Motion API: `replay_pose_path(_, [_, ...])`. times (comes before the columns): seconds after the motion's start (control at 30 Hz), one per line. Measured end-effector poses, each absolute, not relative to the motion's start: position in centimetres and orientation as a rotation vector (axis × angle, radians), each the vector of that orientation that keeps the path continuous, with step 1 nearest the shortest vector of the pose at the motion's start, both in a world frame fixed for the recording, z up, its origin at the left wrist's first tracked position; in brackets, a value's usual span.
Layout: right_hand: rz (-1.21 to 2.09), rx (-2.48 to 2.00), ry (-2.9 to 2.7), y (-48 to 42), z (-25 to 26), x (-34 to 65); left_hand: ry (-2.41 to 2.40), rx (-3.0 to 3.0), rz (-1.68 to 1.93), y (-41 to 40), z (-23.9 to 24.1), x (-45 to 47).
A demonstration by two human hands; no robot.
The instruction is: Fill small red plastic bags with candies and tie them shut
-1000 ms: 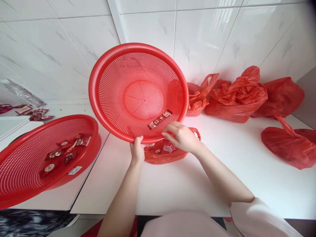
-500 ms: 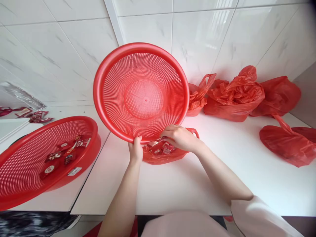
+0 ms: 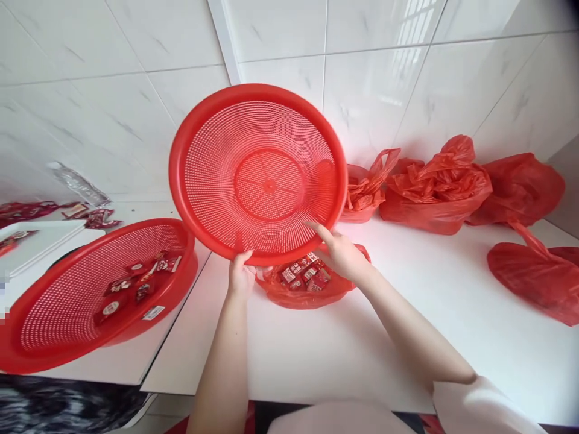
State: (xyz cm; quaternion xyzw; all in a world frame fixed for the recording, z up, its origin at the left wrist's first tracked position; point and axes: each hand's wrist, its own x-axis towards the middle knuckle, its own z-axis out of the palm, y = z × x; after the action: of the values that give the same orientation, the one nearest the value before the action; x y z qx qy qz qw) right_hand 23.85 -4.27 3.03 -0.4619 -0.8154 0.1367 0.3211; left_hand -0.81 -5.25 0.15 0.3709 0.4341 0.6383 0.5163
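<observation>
A round red plastic basket [image 3: 270, 208] with mesh sides is tilted up, its hollow facing me; nothing lies inside. My left hand [image 3: 241, 278] grips its lower rim, thumb over the edge. At the lower right of the rim is my right hand [image 3: 342, 258], one finger reaching over into the basket and the others beneath. Under the basket sits an open red plastic bag [image 3: 312, 299], with small red snack packets [image 3: 307, 274] heaped at its mouth. Part of the bag is hidden behind the basket and my right hand.
Left stands another red basket [image 3: 67, 313] holding several packets. Behind it are a white tray [image 3: 49, 238], loose wrapped packets [image 3: 102, 217] and clear plastic packaging [image 3: 79, 184]. Tied red bags [image 3: 434, 196] line the tiled wall; another red bag [image 3: 540, 277] lies at right. Dark patterned cloth shows lower left.
My right hand has moved from the packets at the bag's mouth up to the basket rim. The packets there now lie uncovered. The basket has tilted slightly, and the view has shifted a little.
</observation>
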Motion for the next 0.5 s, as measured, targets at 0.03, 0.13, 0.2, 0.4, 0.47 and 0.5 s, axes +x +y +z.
replay_pose_path(0.03, [0.352, -1.229, -2.06, -4.1, 2.9, 23.9, 1.024, 0.967, 1.475, -5.4, 0.3, -1.4])
replay_pose_path(0.13, [0.23, -1.209, -1.816, -3.6, 3.0, 24.6, 1.061, 1.155, 1.502, -5.7, 0.8, -3.8])
replay_pose_path(0.2, [0.103, -1.172, -1.727, -3.5, 3.4, 25.3, 1.275, 1.143, 1.683, -6.0, 1.2, -5.6])
replay_pose_path(0.4, [-0.047, -1.105, -1.681, -3.6, 4.7, 26.8, 2.474, 0.806, 1.399, -7.7, 1.7, -8.7])
replay_pose_path(0.47, [-0.051, -1.113, -1.667, -3.7, 4.9, 26.9, 2.604, 0.789, 1.311, -7.9, 1.5, -9.0])
replay_pose_path(0.5, [-0.049, -1.115, -1.659, -3.7, 4.9, 26.9, 2.612, 0.786, 1.309, -7.9, 1.4, -9.1])
